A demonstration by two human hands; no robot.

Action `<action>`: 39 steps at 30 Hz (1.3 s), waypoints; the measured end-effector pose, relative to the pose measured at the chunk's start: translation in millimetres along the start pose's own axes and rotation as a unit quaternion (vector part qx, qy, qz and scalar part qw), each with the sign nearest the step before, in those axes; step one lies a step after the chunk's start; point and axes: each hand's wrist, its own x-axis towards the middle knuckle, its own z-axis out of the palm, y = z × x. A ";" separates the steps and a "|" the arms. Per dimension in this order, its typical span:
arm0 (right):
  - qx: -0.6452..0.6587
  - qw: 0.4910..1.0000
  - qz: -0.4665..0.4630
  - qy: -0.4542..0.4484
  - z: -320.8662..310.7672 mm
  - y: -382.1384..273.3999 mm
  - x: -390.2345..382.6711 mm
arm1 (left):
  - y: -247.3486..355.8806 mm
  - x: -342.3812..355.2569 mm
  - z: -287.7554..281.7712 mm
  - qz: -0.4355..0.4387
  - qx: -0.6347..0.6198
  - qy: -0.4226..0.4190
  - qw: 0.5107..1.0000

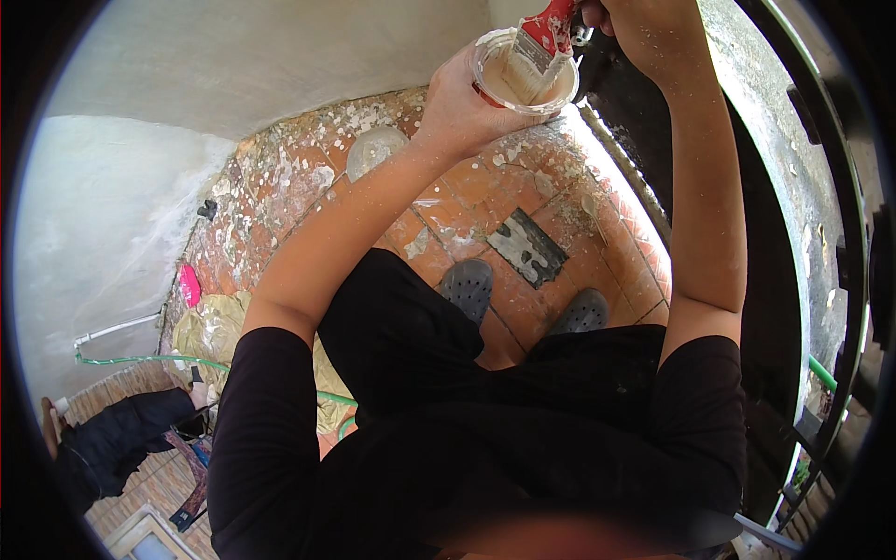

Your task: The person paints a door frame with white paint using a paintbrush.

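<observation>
My left hand (457, 117) is wrapped round a small round tub of off-white paint (495, 79), held up in front of me. Paint coats the tub's rim. Above it, my right hand (621, 23) grips a paintbrush (549, 33) with a red handle and a metal band. The brush is tilted, with its paint-covered bristles down inside the tub. The upper end of the handle and part of my right hand run off the top edge of the view.
Paint splashes cover the terracotta floor tiles (448, 219). A translucent round lid or dish (375, 151) and a paint-marked dark rectangle (527, 247) lie there. Pale walls (140, 196) stand left and ahead, a black metal gate (775, 280) at right. A green hose (149, 358) crosses a crumpled sheet (219, 322).
</observation>
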 end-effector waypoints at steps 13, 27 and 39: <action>0.001 0.999 0.034 -0.011 4.0 3.7 -1.7 | 1.0 -2.0 -0.3 -0.014 0.004 -0.007 1.000; 0.107 0.992 -0.007 0.072 -8.6 9.0 3.2 | -2.9 -1.6 -3.3 -0.014 -0.005 -0.020 1.000; 0.092 0.992 -0.013 0.087 -12.9 2.0 1.5 | -7.1 0.3 0.4 -0.043 -0.042 0.009 0.998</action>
